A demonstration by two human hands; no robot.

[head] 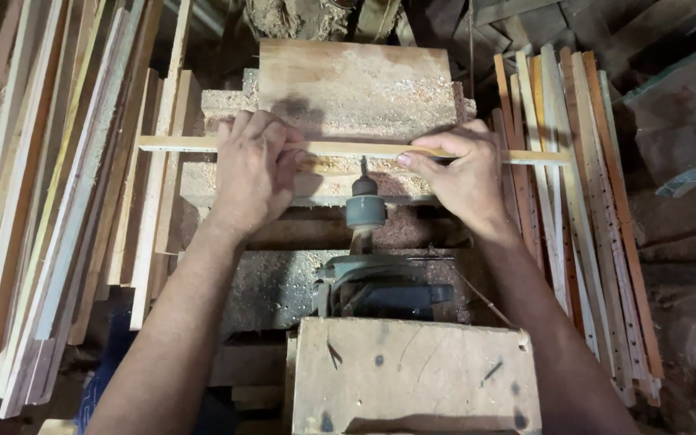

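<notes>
A long thin wooden strip (348,150) lies crosswise over a sawdust-covered wooden block (348,89). My left hand (253,167) presses down on the strip left of centre, fingers curled over it. My right hand (462,173) pinches the strip right of centre, thumb and fingers on it. Between the hands a horizontal drill bit in a grey chuck (365,205) points at the strip's near edge. The chuck belongs to a motor unit (380,294) behind a wooden box (416,374).
A thick stack of wooden strips (50,185) leans at the left. Another pile of strips with holes along them (586,217) lies at the right. A sack (686,113) sits at the far right. Sawdust covers the bench.
</notes>
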